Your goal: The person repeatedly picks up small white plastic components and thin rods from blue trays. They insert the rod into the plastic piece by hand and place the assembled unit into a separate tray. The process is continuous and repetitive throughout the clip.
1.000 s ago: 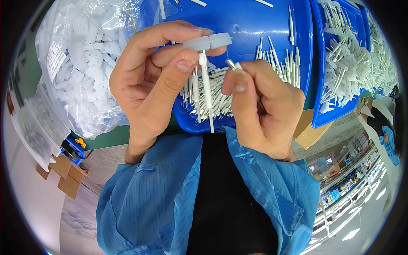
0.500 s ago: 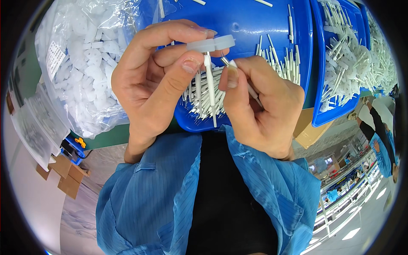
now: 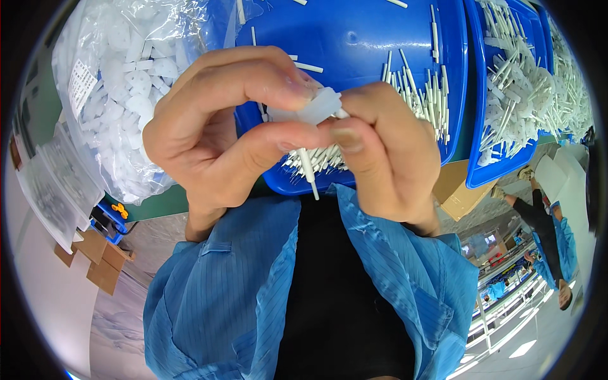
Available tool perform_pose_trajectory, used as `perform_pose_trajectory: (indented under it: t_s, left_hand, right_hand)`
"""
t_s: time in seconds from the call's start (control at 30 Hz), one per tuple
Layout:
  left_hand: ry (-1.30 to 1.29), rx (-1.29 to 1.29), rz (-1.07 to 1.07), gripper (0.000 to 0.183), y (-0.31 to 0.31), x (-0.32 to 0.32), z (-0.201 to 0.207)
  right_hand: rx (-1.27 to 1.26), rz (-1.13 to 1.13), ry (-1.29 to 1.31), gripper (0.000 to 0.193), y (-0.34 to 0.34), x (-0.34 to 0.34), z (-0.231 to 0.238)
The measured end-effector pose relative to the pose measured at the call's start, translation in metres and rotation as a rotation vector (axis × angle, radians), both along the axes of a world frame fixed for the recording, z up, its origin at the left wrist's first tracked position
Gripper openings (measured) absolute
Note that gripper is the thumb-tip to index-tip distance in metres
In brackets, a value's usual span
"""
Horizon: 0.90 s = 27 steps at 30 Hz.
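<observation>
My left hand (image 3: 212,126) pinches a translucent white plastic piece (image 3: 323,104) between thumb and fingers. From this piece a thin white rod (image 3: 307,167) hangs down below my left fingers. My right hand (image 3: 396,152) is closed on a second white rod (image 3: 342,114), of which only a short bit shows beside the plastic piece; the rest is hidden by the fingers. The fingertips of both hands meet at the piece. Beneath them, a pile of similar white rods (image 3: 326,158) with thin metal ends lies in a blue tray (image 3: 354,41).
More rods (image 3: 418,101) lie along the tray's right side. At left is a clear bag (image 3: 126,95) of white plastic pieces. To the right, another blue tray (image 3: 472,174) holds pieces joined with rods, above a cardboard box (image 3: 465,199). A person in blue (image 3: 544,231) is far right.
The right-hand rod's metal end, visible before, has come up to the plastic piece and is now hidden. My left hand has tilted the piece and shifted slightly left. The far person has moved.
</observation>
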<state>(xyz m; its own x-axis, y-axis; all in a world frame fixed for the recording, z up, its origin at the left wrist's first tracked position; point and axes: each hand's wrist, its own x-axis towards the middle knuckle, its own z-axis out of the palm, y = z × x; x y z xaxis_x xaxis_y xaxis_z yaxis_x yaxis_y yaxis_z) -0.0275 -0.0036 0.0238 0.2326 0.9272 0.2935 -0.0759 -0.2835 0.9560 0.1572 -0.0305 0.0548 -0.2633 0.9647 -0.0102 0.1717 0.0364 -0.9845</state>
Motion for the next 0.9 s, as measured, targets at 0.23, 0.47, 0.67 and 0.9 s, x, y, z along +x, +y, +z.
perform_pose_trajectory:
  t_s: [0.23, 0.47, 0.67, 0.9]
  left_hand:
    - [0.030, 0.120, 0.011, 0.042, -0.003, 0.002, -0.003]
    - [0.158, 0.169, -0.008, 0.035, 0.000, 0.013, 0.007]
    - [0.219, 0.458, -0.074, 0.030, 0.007, 0.011, 0.002]
    - [0.030, 0.603, -0.060, 0.045, 0.014, 0.016, -0.008]
  right_hand:
    - [0.439, -0.025, -0.352, 0.019, -0.006, -0.006, -0.009]
    - [0.579, 0.082, -0.161, 0.022, 0.013, 0.018, -0.042]
    - [0.311, 0.029, -0.102, 0.018, 0.011, 0.016, -0.014]
    - [0.359, -0.499, 0.194, 0.021, -0.008, 0.008, -0.020]
